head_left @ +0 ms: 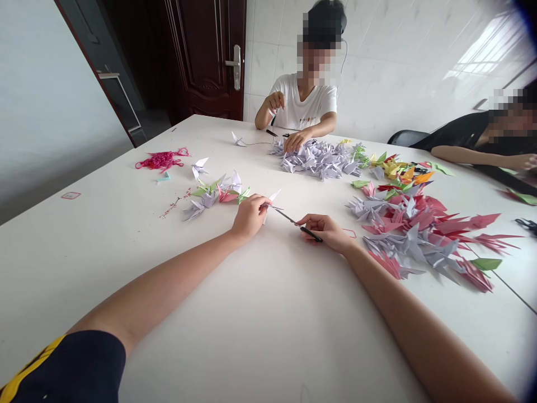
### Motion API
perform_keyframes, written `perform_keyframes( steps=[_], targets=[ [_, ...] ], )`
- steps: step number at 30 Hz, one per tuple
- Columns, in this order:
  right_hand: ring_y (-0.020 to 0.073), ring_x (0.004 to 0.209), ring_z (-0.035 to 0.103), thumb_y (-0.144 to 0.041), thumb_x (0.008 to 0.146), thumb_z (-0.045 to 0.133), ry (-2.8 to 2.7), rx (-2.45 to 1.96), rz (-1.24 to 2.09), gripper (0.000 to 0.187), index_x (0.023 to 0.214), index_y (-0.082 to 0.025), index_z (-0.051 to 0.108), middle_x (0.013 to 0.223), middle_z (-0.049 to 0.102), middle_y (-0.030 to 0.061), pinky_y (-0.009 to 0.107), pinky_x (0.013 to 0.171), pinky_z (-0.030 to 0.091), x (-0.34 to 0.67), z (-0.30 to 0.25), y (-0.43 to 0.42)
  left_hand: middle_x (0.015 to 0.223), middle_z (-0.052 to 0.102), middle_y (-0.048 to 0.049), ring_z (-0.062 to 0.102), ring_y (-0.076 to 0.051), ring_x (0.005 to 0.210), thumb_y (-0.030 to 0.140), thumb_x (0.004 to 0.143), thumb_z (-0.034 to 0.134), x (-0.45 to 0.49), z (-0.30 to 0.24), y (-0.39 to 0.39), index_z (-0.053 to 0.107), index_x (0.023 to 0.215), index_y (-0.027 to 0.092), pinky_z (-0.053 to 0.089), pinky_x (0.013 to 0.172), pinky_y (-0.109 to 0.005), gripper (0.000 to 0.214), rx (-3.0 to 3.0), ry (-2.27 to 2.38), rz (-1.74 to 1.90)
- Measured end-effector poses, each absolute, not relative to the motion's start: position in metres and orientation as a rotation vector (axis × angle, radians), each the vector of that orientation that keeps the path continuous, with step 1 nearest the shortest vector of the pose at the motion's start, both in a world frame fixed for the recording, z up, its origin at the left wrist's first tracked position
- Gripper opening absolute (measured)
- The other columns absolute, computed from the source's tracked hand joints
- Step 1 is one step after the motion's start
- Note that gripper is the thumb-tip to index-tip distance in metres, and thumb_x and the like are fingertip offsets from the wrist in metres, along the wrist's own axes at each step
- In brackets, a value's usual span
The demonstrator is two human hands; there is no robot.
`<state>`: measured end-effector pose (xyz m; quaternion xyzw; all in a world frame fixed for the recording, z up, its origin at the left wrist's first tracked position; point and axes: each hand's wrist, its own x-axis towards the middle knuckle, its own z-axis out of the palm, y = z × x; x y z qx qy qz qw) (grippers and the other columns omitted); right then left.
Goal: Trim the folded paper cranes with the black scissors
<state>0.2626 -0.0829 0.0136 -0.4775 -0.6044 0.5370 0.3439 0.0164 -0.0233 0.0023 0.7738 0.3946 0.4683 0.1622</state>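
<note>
My left hand (pixel 250 217) pinches a white folded paper crane (pixel 274 197) above the middle of the table, its pointed wing sticking out past the fingers. My right hand (pixel 325 230) is closed around the black handles of a pair of scissors (pixel 310 233). Their thin blades point left and reach the paper at my left fingertips; whether they are cutting cannot be made out. Just beyond my left hand lies a small group of white, green and pink paper cranes (pixel 218 193). Right of my right hand spreads a pile of pink and white cranes (pixel 419 224).
A tangle of magenta yarn (pixel 161 160) lies at the far left of the white table (pixel 176 324). Across from me a person in a white shirt (pixel 308 103) touches a heap of white cranes (pixel 321 158). Another person's arm (pixel 474 154) rests at the right.
</note>
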Motion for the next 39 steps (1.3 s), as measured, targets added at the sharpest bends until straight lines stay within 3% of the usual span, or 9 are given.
perform_keyframes(
  steps=[14, 39],
  targets=[
    [0.0114, 0.053, 0.055, -0.043, 0.069, 0.084, -1.591, -1.233, 1.384, 0.038, 0.094, -0.018, 0.070, 0.061, 0.060, -0.0019, 0.024, 0.048, 0.042, 0.2650, 0.0100, -0.0819, 0.096, 0.072, -0.0054, 0.068, -0.016, 0.085, 0.000, 0.083, 0.052, 0.0158, 0.0031, -0.0250, 0.071, 0.091, 0.017, 0.055, 0.077, -0.028, 0.027, 2.178, 1.134, 1.305],
    [0.0113, 0.052, 0.054, -0.046, 0.067, 0.083, -1.602, -1.258, 1.348, 0.041, 0.094, -0.017, 0.070, 0.060, 0.061, -0.0011, 0.024, 0.048, 0.042, 0.2614, 0.0142, -0.0835, 0.089, 0.071, -0.0036, 0.061, -0.015, 0.073, 0.007, 0.083, 0.055, 0.0169, 0.0020, -0.0226, 0.072, 0.093, 0.019, 0.050, 0.068, -0.027, 0.024, 2.148, 1.176, 1.193]
  ],
)
